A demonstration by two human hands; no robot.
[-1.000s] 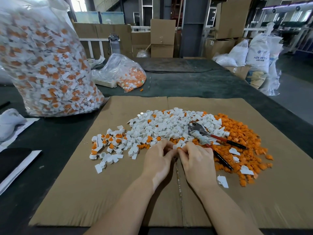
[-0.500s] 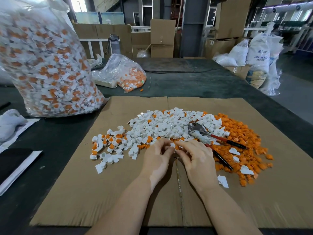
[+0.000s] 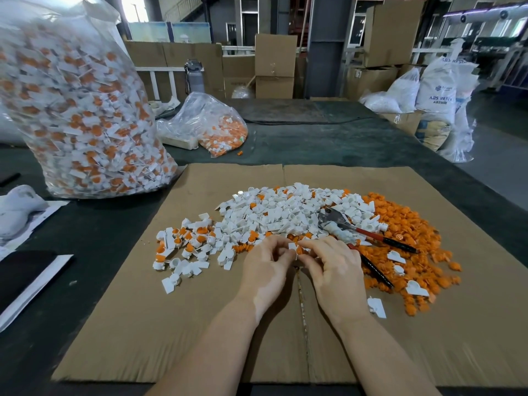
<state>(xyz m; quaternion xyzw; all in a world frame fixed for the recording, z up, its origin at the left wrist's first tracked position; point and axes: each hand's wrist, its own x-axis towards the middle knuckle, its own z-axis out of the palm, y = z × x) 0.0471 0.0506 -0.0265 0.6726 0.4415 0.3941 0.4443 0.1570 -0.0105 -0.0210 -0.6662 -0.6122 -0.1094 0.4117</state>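
Cardboard sheet [image 3: 143,324] on a dark worktable [image 3: 343,144]. At centre, pinched from both sides by the curled fingertips of left hand [image 3: 267,272] and right hand [image 3: 335,272]: white piece [image 3: 293,247] with orange cap, just above the near edge of the white pile [image 3: 285,212]. Shows more plainly than a second ago, hands drawn slightly apart. Just right: red-handled pliers [image 3: 368,232], orange caps [image 3: 405,224]. Far left: clear bag [image 3: 80,118].

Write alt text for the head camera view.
A left hand and right hand pinch a small white-and-orange part over a cardboard sheet strewn with white parts, orange parts and pliers. A full clear bag stands far left.
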